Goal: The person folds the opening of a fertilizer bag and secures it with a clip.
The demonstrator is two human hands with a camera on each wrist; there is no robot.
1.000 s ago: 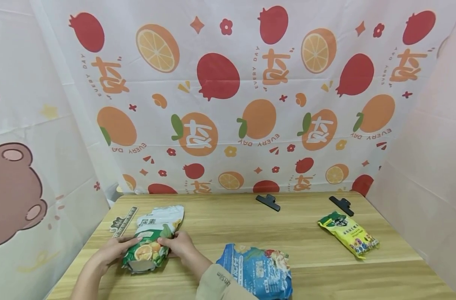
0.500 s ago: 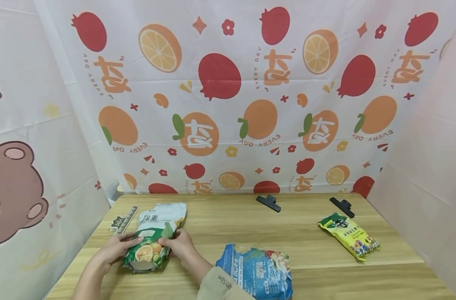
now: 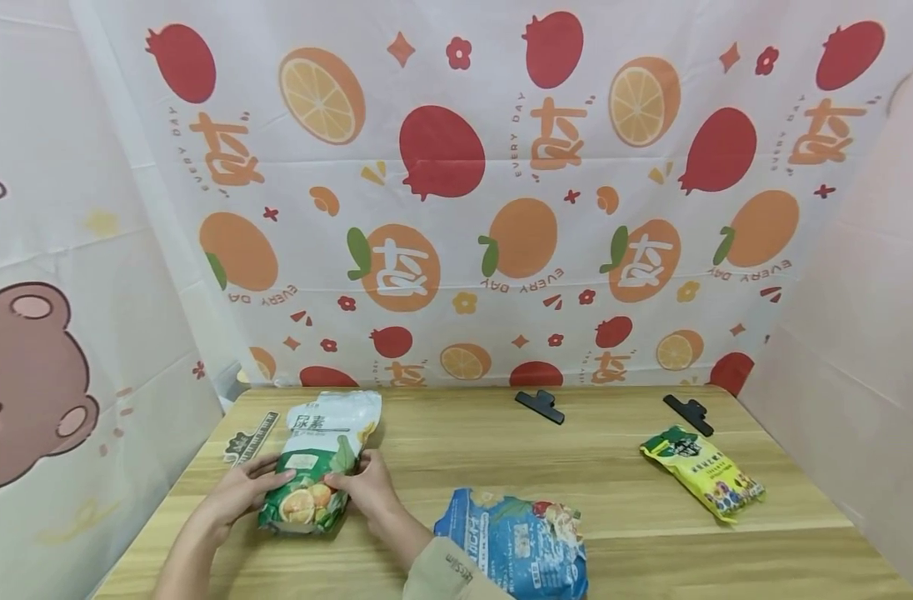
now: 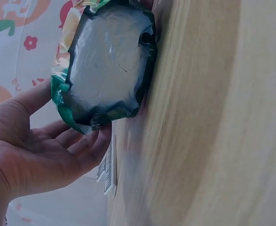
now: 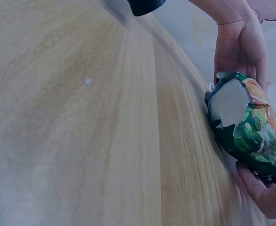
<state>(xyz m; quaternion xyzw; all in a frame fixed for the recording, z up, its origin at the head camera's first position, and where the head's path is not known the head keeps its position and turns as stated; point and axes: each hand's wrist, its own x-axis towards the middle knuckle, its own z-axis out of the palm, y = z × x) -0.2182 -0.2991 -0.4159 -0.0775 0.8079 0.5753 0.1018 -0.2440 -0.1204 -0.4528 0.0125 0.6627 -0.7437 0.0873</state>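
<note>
A white and green fertilizer bag (image 3: 316, 462), printed with fruit and large dark characters, is on the left of the table in the head view. My left hand (image 3: 235, 498) grips its left side, thumb over the front. Opposite it, my right hand (image 3: 370, 492) holds the right side, thumb also on the front. The left wrist view shows the bag's silvery-grey bottom end (image 4: 107, 59), with its green rim close over the wood. Fingers of both hands go behind the bag and are partly hidden.
A blue bag (image 3: 520, 546) lies by my right sleeve (image 3: 452, 571). Farther right is a yellow and green bag (image 3: 702, 473). Two black clips, one centre (image 3: 541, 407) and one right (image 3: 689, 414), lie near the back edge. A ruler-like strip (image 3: 252, 440) lies at the left.
The fertilizer bag has moved slightly away from me and to the right, both hands going with it. Its grey bottom end has turned out of sight in the head view.
</note>
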